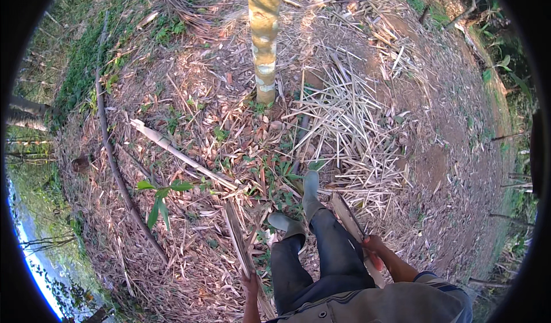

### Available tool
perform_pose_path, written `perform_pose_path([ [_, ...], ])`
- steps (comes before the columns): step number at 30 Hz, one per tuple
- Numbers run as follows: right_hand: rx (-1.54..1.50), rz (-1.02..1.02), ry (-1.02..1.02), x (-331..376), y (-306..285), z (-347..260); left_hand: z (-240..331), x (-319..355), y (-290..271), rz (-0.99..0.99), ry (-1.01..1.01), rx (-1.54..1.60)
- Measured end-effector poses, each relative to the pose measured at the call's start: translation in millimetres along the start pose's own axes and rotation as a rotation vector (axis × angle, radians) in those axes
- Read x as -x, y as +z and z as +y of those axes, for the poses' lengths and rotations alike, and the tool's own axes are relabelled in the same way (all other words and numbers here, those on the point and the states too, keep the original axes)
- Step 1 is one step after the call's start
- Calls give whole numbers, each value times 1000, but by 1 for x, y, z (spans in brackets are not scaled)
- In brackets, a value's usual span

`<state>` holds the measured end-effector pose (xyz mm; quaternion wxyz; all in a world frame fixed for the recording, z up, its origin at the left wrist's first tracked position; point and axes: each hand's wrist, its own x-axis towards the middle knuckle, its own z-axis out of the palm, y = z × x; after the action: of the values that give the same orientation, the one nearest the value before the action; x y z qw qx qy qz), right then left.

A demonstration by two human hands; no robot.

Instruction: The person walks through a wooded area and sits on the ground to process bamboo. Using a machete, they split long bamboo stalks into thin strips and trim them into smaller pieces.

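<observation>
We see the right hand (373, 247) clenched on a blade (349, 215) pointing far; the left hand (250, 284) grasps a strip (238, 237), carrying it low.

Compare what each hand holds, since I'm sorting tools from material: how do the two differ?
The right hand grips a broad knife by its handle, blade pointing forward and up off the ground. The left hand holds a long split cane strip, narrower and longer than the knife, lying among the litter. Both point ahead, either side of the legs.
</observation>
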<state>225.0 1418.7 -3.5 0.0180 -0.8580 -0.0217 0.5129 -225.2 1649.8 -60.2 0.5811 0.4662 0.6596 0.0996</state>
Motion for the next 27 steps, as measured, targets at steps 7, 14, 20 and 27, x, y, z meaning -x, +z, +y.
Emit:
perform_pose_path([
  [7, 27, -55, 108, -45, 24, 62, 4, -27, 23, 37, 190, -293],
  [14, -117, -88, 133, -81, 17, 90, 37, -83, 66, -123, 253, -188],
  [20, -395, -84, 203, -84, -26, 74, 188, -108, 150, -265, 315, -429],
  [27, -565, -43, 204, -93, -42, 78, 359, -130, 246, -323, 493, -540],
])
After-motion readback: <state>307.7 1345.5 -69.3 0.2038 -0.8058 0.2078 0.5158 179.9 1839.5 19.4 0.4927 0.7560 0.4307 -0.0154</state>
